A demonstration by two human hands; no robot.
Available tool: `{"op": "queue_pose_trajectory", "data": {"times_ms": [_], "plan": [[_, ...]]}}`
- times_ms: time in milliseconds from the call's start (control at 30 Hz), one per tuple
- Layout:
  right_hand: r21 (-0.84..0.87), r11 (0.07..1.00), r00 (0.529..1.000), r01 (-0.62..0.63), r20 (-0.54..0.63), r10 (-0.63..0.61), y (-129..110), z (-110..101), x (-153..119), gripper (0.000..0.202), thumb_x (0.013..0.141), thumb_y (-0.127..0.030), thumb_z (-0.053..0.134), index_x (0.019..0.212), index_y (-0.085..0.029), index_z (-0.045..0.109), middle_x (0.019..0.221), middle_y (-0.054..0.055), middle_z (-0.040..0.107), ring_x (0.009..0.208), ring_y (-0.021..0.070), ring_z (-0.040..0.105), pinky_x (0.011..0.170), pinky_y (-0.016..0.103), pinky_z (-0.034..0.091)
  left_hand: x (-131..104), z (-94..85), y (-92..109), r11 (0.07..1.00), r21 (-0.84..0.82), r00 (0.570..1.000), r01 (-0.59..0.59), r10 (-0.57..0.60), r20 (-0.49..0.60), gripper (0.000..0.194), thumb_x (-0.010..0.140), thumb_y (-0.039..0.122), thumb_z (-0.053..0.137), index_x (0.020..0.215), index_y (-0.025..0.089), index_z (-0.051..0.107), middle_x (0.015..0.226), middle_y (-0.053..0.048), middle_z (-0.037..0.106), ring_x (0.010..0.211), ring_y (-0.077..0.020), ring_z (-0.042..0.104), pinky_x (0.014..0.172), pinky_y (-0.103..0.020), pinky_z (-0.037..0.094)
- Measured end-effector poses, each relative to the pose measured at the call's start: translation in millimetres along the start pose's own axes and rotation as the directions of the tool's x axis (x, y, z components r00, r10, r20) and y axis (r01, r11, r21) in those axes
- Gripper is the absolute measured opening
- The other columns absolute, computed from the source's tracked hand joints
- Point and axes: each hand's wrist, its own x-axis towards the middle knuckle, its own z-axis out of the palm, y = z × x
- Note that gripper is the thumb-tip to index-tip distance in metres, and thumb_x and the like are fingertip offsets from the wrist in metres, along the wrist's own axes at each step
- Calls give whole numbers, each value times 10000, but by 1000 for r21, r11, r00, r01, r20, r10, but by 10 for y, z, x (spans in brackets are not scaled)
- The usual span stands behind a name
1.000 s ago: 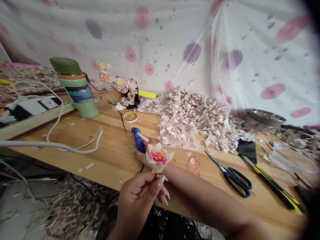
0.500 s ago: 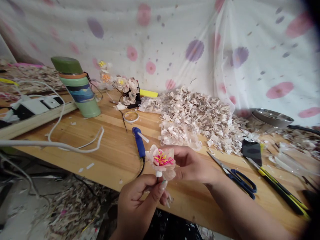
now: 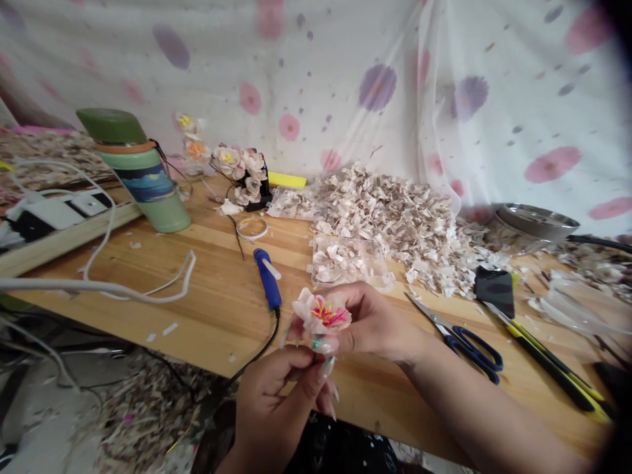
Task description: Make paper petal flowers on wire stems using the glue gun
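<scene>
A pale artificial flower [image 3: 320,312] with pink and yellow stamens is held up between my hands, just over the table's front edge. My left hand [image 3: 279,395] pinches its stem from below, thumb against forefinger; the stem is mostly hidden by the fingers. Closed on the base of the petals from the right is my right hand [image 3: 372,326], its thumb pressing just under the bloom. Beyond the flower lies a blue glue gun [image 3: 266,280] with a white glue stick in it and a black cord running toward me.
A green bottle [image 3: 143,178] stands at left by a white power strip [image 3: 59,214]. Loose petals [image 3: 385,217] are heaped at the back, behind a clear plastic box [image 3: 345,263]. Scissors [image 3: 459,339] and a yellow-black cutter [image 3: 548,362] lie at right. Finished flowers [image 3: 241,168] stand at the back.
My right thumb and fingers have closed in under the petals, covering the white part below the bloom. My left hand keeps its pinch on the stem. The view has shifted slightly.
</scene>
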Motion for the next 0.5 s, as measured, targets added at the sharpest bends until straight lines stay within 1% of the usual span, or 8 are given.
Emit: {"op": "queue_pose_trajectory", "data": {"times_ms": [133, 233, 300, 433, 467, 500], "plan": [[29, 999, 999, -16, -44, 18, 42, 24, -6, 244, 733, -360, 796, 803, -139, 722, 649, 0, 679, 568, 108, 666, 556, 197, 560, 22, 20, -12, 998, 17, 998, -63, 63, -5, 195, 761, 178, 693, 568, 191, 664, 450, 53, 635, 388, -93, 586, 447, -182, 479], [57, 998, 999, -21, -35, 23, 72, 37, -5, 237, 746, -350, 783, 714, -143, 673, 583, -14, 644, 485, 111, 635, 470, 202, 537, 28, 29, -20, 994, 34, 995, -104, 104, -8, 180, 764, 173, 690, 586, 192, 674, 451, 53, 632, 397, -97, 586, 452, -186, 478], [53, 999, 999, -3, -36, 4, 87, 56, -2, 253, 759, -353, 768, 676, -150, 643, 562, -20, 627, 466, 112, 623, 452, 207, 529, 26, 31, -26, 993, 37, 993, -115, 116, -19, 186, 764, 171, 685, 580, 193, 673, 458, 51, 637, 401, -99, 586, 448, -186, 473], [42, 999, 996, -1, -86, 5, 132, 143, 5, 260, 781, -397, 730, 729, -164, 627, 574, -34, 602, 383, 87, 551, 385, 201, 474, 23, 32, -32, 994, 41, 994, -100, 102, -40, 214, 768, 170, 672, 556, 196, 654, 447, 49, 634, 405, -111, 592, 467, -204, 483], [1, 1000, 991, 16, -134, -15, 146, 172, 3, 227, 779, -377, 729, 783, -172, 633, 598, -37, 602, 391, 82, 545, 388, 200, 469, 24, 31, -32, 994, 45, 994, -98, 100, -47, 217, 774, 178, 668, 559, 197, 647, 448, 48, 633, 410, -117, 594, 470, -211, 486], [-71, 996, 977, 48, -205, -62, 161, 201, -1, 203, 770, -332, 737, 864, -183, 638, 650, -34, 613, 439, 86, 564, 416, 200, 479, 25, 28, -31, 993, 51, 993, -105, 108, -55, 222, 782, 191, 666, 561, 197, 640, 451, 47, 631, 415, -121, 593, 472, -216, 487]]}}
